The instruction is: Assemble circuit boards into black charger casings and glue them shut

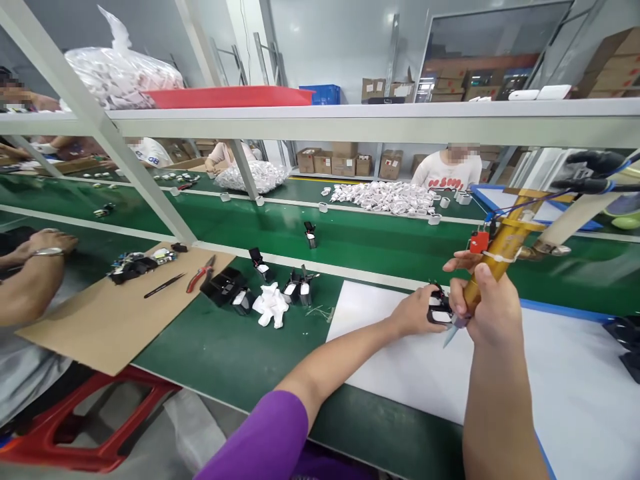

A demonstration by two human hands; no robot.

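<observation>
My right hand (487, 300) is wrapped round a gold glue gun (506, 241), a thick cylinder with a red switch and a pale tapered nozzle (451, 333) pointing down. Close by, my left hand (414, 311) grips a small black plastic case (440, 312) with a white inside part. The nozzle is beside the case; whether they touch I cannot tell. Both hands are over a white board (380, 340). To the left, several similar black cases (243, 301) stand around a crumpled white cloth or glove (271, 305).
A green conveyor belt (370, 243) runs behind the board, carrying one black case (310, 235). Red-handled pliers (201, 273) and a black pen-like tool (164, 285) lie on cardboard (115, 327). A co-worker's arm (30, 280) is at left. A shelf (350, 123) crosses overhead.
</observation>
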